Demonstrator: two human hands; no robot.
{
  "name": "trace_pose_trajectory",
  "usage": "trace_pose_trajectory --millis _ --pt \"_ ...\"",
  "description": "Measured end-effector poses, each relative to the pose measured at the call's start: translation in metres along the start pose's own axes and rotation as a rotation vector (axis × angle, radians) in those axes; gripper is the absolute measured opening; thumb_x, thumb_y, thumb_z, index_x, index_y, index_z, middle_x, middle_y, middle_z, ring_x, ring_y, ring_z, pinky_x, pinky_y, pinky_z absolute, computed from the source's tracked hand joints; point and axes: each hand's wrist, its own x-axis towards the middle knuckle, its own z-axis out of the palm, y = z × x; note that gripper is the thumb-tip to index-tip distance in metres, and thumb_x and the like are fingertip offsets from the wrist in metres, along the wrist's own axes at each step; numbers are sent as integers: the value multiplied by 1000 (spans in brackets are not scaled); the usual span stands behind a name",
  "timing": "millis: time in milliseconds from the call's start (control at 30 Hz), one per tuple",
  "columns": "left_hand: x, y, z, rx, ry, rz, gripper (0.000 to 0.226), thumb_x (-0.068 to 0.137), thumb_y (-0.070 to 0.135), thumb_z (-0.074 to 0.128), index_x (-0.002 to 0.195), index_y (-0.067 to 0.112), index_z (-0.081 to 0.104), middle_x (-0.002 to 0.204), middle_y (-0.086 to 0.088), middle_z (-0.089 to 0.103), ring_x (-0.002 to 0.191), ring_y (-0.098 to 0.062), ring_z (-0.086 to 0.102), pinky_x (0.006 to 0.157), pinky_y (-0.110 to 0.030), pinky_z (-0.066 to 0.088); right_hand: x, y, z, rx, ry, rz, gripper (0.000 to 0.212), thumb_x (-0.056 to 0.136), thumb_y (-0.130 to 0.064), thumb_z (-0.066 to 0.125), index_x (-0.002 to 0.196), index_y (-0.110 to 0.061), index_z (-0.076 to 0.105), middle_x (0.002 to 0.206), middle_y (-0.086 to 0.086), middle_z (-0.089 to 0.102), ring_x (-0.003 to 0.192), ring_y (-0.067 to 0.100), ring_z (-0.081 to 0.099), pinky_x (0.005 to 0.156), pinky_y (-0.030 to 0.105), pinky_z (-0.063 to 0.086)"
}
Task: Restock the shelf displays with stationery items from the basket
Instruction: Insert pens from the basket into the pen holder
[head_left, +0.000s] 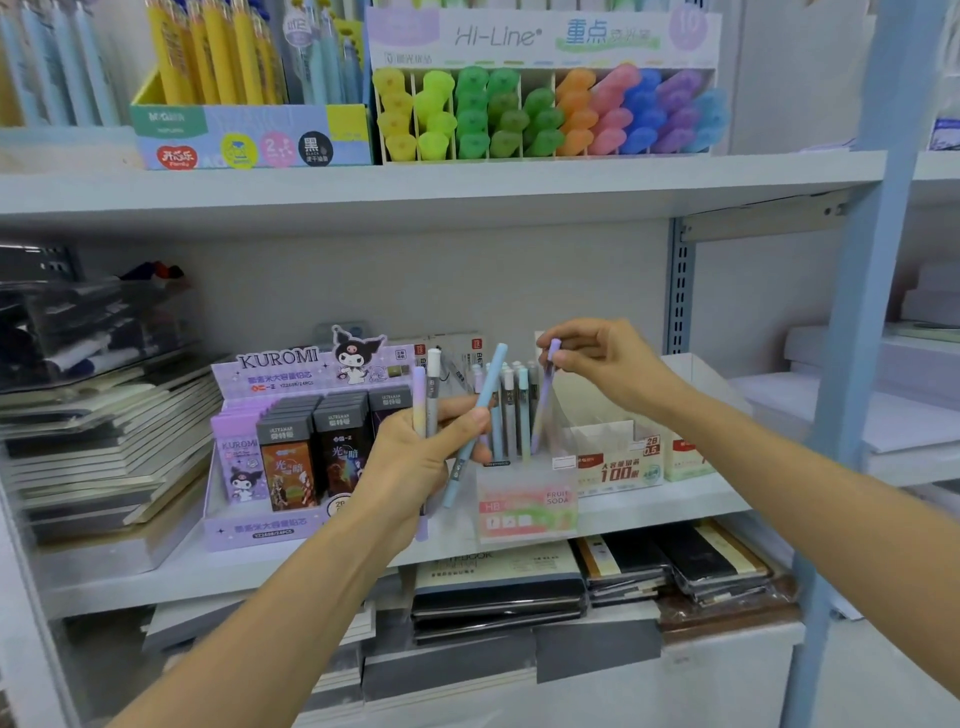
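1. Close in, the left hand (415, 462) is curled round a small bunch of pens; a blue pen (480, 410) slants out past the thumb; a lilac-to-yellow pen (420, 410) and a grey-and-white pen (432, 384) stand upright in the same grip.
2. Just beyond, the right hand (597, 364) pinches the top of a purple pen (545, 405) between thumb and fingertips; the pen tilts down into the frosted pen box (524, 512); its lower end is lost among the others, so it may or may not touch the bottom.
3. The pen box, marked HB and FRUIT SODA, stands at the front of the middle shelf (675, 501); a cluster of pastel pens (511, 410) stands upright in it.
4. Just left of the box, the purple Kuromi display (291, 447) holds rows of lead cases; just right, a white carton (618, 462) with red print.
5. Farthest, on the shelf above, the highlighter rack (540, 114) runs yellow through green, orange, pink, blue and purple.
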Motion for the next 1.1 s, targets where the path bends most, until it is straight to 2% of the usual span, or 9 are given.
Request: trace_pose_trajectory --millis 167,233,333,500,667,833,933,1000,1100 --pt "2 -6 -3 -51 6 -20 31 65 25 75 90 8 74 82 -9 75 63 -12 69 52 -11 48 3 8 -7 11 -83 -12 21 93 -7 60 103 -24 67 97 -6 73 93 6 70 87 17 53" --pt "4 -7 -3 -63 12 -27 30 64 24 75 90 8 74 84 -9 76 67 -13 71 49 -9 47 6 8 -6 -7 -105 -13 19 94 -7 58 107 -19 67 97 -1 74 93 9 70 88 18 52" --pt "5 -8 -3 -109 20 -41 28 66 20 75 90 7 74 86 -10 76 70 -15 72 44 -9 45 11 7 -3 -73 -92 -37 17 95 -10 59 111 -14 65 96 -2 74 90 4 70 82 9 49" --pt "5 -8 -5 -113 7 -59 27 65 20 75 89 9 75 88 -11 76 72 -14 73 42 -6 43 8 10 -7 -117 -89 -31 16 93 -13 62 103 -25 64 95 -12 72 89 -4 68 75 2 46" --pt "6 -6 -3 -128 14 -55 20 71 7 73 92 4 71 82 -13 75 66 -14 72 39 -9 42 10 11 7 -172 -29 -48 16 91 -21 66 105 -27 64 95 -11 71 91 -1 64 76 13 45" --pt "5 -4 -2 -92 4 -37 34 63 11 75 95 1 70 81 -12 75 65 -12 72 42 -9 43 3 21 17 -285 18 19 19 90 -31 66 108 -27 71 107 -9 57 98 4 52 81 24 39" --pt "4 -3 -2 -66 -14 -33 23 72 3 75 94 0 70 81 -13 75 63 -12 71 42 -9 43 -3 -1 14 -137 110 -40 28 91 -42 62 116 -29 67 108 -8 61 96 4 57 81 25 46" --pt "3 -2 -1 -43 -37 -29 18 74 0 74 91 0 70 78 -13 75 62 -15 71 46 -11 46 -7 -22 14 111 -36 -46 31 91 -41 62 117 -26 66 98 -8 70 86 8 66 74 24 54" --pt "0 2 0 2 -75 -9 24 66 8 78 88 2 71 84 -17 75 69 -21 71 60 -18 55 -15 -40 17 236 -271 -42 18 88 -24 69 104 -15 71 86 2 74 75 13 69 71 20 54"
